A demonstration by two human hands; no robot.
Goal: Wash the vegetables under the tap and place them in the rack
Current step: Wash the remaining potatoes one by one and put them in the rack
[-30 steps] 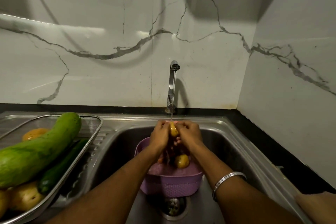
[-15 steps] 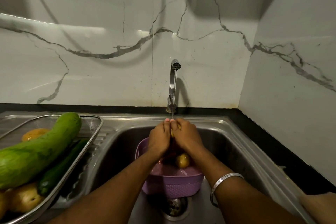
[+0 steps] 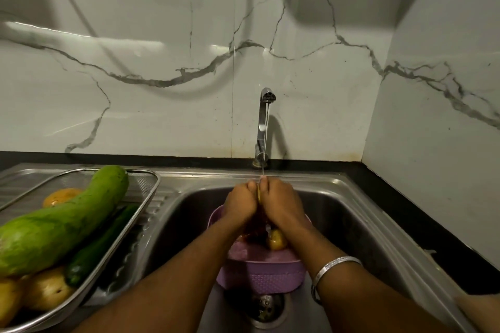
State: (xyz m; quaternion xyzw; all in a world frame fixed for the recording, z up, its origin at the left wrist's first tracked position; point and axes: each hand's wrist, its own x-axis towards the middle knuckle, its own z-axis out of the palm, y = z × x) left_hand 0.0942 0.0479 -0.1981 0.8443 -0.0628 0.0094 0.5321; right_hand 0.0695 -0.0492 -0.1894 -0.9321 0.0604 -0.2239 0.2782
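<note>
Potato [image 3: 259, 194] (mostly hidden) sits pinched between left hand [image 3: 241, 204] and right hand [image 3: 280, 205] fingers under the tap [image 3: 263, 121].

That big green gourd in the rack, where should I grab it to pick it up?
Probably around its thick middle, coming down from above. The gourd is long and curved and lies slanted on top of the other vegetables in the rack, so its upper side is free. Its fat lower end looks heavy, so a hand near each end may be steadier.

No readable text, labels, brands, numbers or signs anywhere in view
</note>
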